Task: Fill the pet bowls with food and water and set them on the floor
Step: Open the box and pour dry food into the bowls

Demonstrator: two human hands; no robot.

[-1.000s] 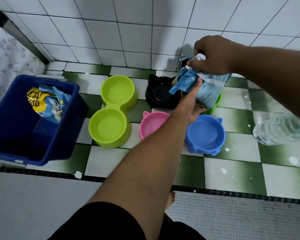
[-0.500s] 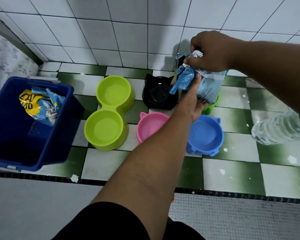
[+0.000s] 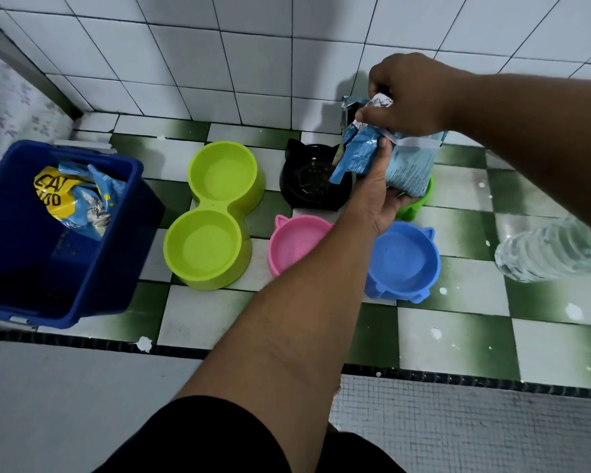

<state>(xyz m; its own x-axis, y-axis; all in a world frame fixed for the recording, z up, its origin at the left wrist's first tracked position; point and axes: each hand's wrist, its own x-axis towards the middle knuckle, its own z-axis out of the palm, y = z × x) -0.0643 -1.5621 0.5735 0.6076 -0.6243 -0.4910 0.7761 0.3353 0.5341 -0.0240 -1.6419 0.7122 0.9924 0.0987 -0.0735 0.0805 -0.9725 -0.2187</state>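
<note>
Head view: I see both hands gripping the food bag [image 3: 410,167] at one o'clock.
The left hand [image 3: 376,199] has its fingers curled under it, the right hand [image 3: 408,93] pinches its top; its mouth tilts over the black bowl [image 3: 299,194], kibble [image 3: 316,179] inside, on the floor [image 3: 458,339].

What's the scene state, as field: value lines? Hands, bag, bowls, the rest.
left hand: holds the food bag from below
right hand: grips the bag's crumpled top
food bag: tipped, open corner over the black bowl
black bowl: some kibble inside
double green bowl: both wells empty
pink bowl: no food visible, partly behind left forearm
blue bowl: no food visible
small green bowl: mostly hidden behind the bag
blue bin: holds a cat food packet
water bottle: right edge, partly hidden by right forearm
</note>
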